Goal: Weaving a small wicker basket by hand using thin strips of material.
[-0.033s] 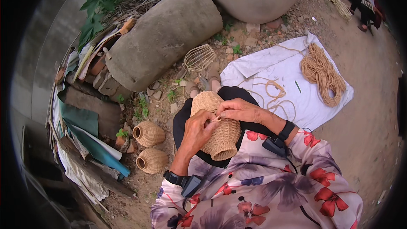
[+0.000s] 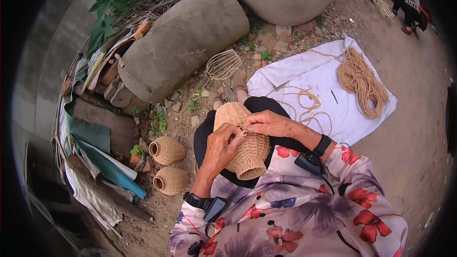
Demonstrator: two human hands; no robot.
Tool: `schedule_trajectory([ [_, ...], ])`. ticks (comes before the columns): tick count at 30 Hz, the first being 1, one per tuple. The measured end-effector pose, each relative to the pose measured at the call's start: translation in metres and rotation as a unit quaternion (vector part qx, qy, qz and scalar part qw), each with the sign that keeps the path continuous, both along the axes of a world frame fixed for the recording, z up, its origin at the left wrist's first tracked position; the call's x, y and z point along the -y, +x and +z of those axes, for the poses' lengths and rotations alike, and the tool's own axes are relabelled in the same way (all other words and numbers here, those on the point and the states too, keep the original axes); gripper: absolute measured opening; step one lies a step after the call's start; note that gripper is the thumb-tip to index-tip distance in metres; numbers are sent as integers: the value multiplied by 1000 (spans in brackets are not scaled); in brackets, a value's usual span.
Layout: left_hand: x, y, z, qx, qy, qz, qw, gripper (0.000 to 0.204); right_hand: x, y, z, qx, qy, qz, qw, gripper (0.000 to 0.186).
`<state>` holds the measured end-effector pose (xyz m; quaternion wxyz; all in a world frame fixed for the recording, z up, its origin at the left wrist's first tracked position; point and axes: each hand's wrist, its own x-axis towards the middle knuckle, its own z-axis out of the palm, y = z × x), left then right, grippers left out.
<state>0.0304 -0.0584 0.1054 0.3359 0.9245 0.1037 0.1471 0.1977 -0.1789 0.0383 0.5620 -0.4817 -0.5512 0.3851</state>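
A woven cord basket [image 2: 251, 158], tan and bulging in the middle, lies across my lap with its round mouth toward my body. My left hand [image 2: 223, 145] rests on its left side, thumb and fingers pinched at a small light strand of cord [image 2: 244, 133] on the weave. From the right, my right hand [image 2: 270, 124] meets it there, its fingertips also closed on the strand. The fingertips hide part of that short strand. Two smaller woven baskets [image 2: 168, 150] lie on the ground to the left, mouths facing left.
A white sheet [image 2: 295, 74] on the ground at right bears a coil of brown cord [image 2: 362, 83], loose cord [image 2: 308, 99] and a thin green stick [image 2: 334, 96]. A wire frame [image 2: 223, 64] stands beyond my feet, near a stone cylinder [image 2: 185, 43]. Another person [image 2: 410, 7] is at the far right.
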Motion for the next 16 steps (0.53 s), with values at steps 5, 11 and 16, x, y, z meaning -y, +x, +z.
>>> schedule_trajectory([
  [5, -1, -2, -5, 43, 7, -2, 999, 16, 3, -5, 8, -7, -59, -21, 998, 16],
  [11, 7, 1, -7, 39, -91, 87, 991, 16, -1, -22, 5, -56, -33, -121, 990, 7],
  [16, 3, 4, 4, -54, -41, 49, 996, 13, -6, -23, -1, -64, -31, -166, 984, 7],
])
